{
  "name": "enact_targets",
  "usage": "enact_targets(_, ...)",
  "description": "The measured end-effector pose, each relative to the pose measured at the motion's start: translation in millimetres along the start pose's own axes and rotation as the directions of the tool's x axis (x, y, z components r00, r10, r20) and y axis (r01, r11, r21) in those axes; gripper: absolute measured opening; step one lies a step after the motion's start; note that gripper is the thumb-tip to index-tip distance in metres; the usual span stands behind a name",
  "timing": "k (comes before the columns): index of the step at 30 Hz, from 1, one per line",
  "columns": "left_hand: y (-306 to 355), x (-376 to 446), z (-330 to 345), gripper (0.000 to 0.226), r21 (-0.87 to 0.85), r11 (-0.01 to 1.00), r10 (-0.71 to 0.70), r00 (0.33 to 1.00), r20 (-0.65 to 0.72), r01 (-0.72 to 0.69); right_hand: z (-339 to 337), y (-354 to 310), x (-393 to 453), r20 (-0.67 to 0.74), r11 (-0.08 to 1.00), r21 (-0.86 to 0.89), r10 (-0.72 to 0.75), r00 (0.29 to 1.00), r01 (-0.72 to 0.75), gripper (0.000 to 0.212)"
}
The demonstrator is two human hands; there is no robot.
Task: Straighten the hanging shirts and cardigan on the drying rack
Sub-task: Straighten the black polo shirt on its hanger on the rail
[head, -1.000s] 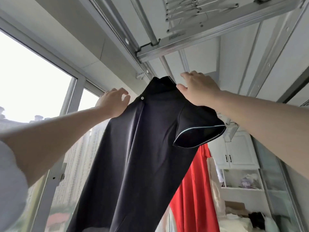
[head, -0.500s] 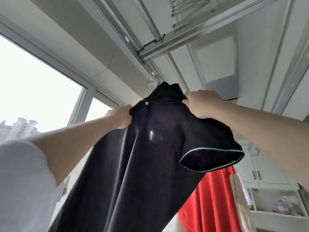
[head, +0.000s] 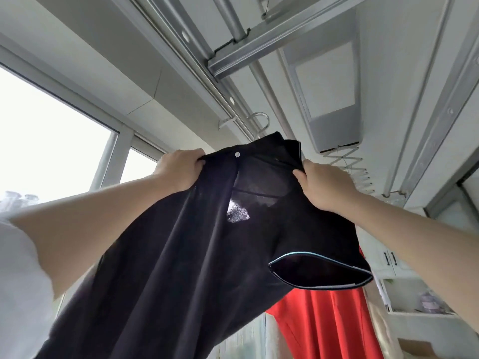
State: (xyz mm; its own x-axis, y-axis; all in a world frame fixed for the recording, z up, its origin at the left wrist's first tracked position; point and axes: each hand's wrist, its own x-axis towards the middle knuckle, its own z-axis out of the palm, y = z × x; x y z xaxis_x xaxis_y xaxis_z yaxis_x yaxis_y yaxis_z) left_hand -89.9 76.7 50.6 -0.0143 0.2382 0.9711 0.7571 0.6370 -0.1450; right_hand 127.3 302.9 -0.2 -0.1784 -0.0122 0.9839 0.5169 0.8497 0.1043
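Up overhead, the ceiling-mounted drying rack (head: 259, 51) fills the top of the view, its silver rails running away toward the far end of the balcony, with the big window (head: 46, 141) bright on the left. Hanging below the rail, centre frame, is the black shirt (head: 197, 268), a short-sleeved one with pale blue piping on the cuff, and it sweeps down and to the left until it runs out of the bottom of the view. Its collar sits right up near the rail, where the curved metal hook of a hanger (head: 260, 120) pokes out above the fabric. The rest of the hanger is hidden inside the shirt. Behind and below it, to the right, a red garment (head: 329, 322) hangs partly covered by the black sleeve; whether it touches the black shirt cannot be told. Further right stands a white cabinet (head: 391, 263) with dark handles.

Now the hands. The left hand (head: 180, 169) is up at the left shoulder of the black shirt, fingers (head: 199, 158) curled closed on a bunch of the fabric just beside the small white button (head: 237, 154). The right hand (head: 324, 185) is at the opposite shoulder, next to the collar, fingers wrapped tight round the cloth there too. Both arms reach up from the bottom corners, a white sleeve (head: 20, 294) showing on the left one. Between the two hands the shoulder line is pulled across, fabric thin enough for light to show through.
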Motion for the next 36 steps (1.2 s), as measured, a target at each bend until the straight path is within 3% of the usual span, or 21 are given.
enact_targets(4,9.4,-32.8,14.4,0.026,-0.109,0.991,0.11,0.954,0.277,-0.082,20.7,28.0,-33.9,0.044,0.998,-0.008,0.058,0.997,-0.058,0.043)
enact_targets(7,26.6,-58.5,24.7,0.028,-0.201,0.979,0.125,0.896,0.426,-0.041,31.5,49.7,-55.1,0.235,0.98,0.135,0.109,0.966,-0.143,0.038)
enact_targets(10,46.6,-92.2,37.5,0.023,-0.36,0.918,0.081,0.811,0.579,0.165,32.7,60.3,-76.5,0.376,0.942,0.297,0.034,0.926,-0.155,0.028)
enact_targets(12,60.6,-113.3,45.9,0.024,-0.491,0.787,0.074,0.733,0.676,0.374,36.3,63.4,-85.9,0.416,0.96,0.264,-0.023,0.909,-0.096,0.024)
enact_targets(15,80.0,-125.5,58.6,0.055,-0.536,0.637,0.058,0.658,0.75,0.554,38.9,71.5,-88.4,0.348,0.978,0.204,-0.046,0.937,-0.028,0.019)
enact_targets(18,82.3,-126.3,74.7,0.049,-0.505,0.63,-0.053,0.682,0.73,0.59,37.4,85.6,-94.4,0.264,0.935,0.353,-0.064,0.962,-0.035,0.015)
enact_targets(23,78.0,-134.6,95.7,0.048,-0.453,0.715,-0.15,0.75,0.644,0.532,42.5,108.9,-114.1,0.291,0.796,0.587,-0.035,0.956,-0.15,0.004)
enact_targets(25,82.0,-139.4,99.5,0.058,-0.448,0.75,-0.177,0.801,0.572,0.486,51.7,115.1,-117.5,0.265,0.794,0.581,0.026,0.964,-0.181,0.007)
enact_targets(28,99.8,-138.5,94.5,0.06,-0.409,0.814,-0.18,0.849,0.496,0.412,71.2,120.6,-117.3,0.287,0.872,0.431,0.11,0.952,-0.23,0.012)
enact_targets(31,119.1,-131.6,93.5,0.061,-0.37,0.865,-0.152,0.88,0.45,0.339,84.0,102.1,-112.9,0.268,0.895,0.404,0.084,0.96,-0.191,0.011)
enact_targets(36,117.7,-133.7,107.1,0.063,-0.365,0.834,-0.183,0.833,0.523,0.413,89.2,69.5,-121.4,0.359,0.804,0.574,-0.075,0.93,-0.156,0.029)
